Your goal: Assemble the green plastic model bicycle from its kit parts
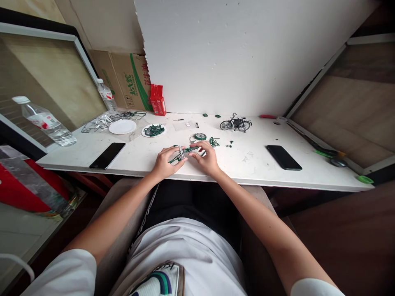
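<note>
Close to the table's front edge, a small green and silver model bicycle part (181, 153) is held up between both hands. My left hand (166, 163) is closed, pinching its left end between thumb and fingers. From the other side, my right hand (207, 159) grips the green end in thumb and fingertips. Just beyond the hands lie a small green and black wheel (200, 136) and a green frame piece (214, 142). Tiny green bits (228, 146) are scattered to their right. A finished-looking black model bicycle (237, 123) stands upright farther back.
A white plate (164, 133) bears a pile of green parts; another white plate (122, 126) sits left of it near part sprues (103, 120). Phones lie on both sides, left (108, 155) and right (283, 157). Two water bottles (49, 125), a red box (158, 100) and a carton (123, 82) stand at left.
</note>
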Available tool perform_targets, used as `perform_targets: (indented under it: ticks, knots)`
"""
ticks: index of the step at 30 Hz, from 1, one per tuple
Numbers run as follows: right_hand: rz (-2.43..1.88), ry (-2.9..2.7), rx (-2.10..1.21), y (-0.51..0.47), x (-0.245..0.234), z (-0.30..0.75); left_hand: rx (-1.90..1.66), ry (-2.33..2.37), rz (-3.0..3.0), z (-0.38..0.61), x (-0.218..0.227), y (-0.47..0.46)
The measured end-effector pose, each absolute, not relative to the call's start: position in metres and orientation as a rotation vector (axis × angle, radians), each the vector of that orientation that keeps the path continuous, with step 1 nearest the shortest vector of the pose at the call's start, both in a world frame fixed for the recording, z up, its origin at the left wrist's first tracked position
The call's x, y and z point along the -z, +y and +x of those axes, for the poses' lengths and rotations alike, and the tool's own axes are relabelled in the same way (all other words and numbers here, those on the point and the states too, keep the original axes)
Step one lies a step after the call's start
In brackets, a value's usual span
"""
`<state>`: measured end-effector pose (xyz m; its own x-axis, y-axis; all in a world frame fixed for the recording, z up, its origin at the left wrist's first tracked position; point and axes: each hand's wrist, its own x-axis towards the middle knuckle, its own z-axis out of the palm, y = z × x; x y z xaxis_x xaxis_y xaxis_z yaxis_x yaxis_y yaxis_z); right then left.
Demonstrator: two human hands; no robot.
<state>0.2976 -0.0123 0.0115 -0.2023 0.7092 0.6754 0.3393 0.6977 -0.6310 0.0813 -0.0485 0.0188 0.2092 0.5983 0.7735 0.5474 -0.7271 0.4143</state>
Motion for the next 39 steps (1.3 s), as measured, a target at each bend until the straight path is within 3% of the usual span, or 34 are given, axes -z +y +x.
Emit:
perform_targets:
  ticks: [14,23,32,39]
  knots:
    - [-0.772,-1.938,-0.301,-0.028,-0.057,0.309,-1.258,0.926,2.311,0.071,-0.064,-0.062]
    - [-0.636,-1.971,-0.303,-0.046,-0.086,0.313,-1.663,0.895,2.205,0.093,-0.073,-0.081]
    - [-0.565,-1.858,-0.532,-0.053,-0.094,0.313,-1.784,0.92,2.319,0.094,-0.081,-0.093]
    - [-0.56,-1.85,-0.446,-0.057,-0.101,0.313,-1.863,0.878,2.337,0.095,-0.085,-0.099]
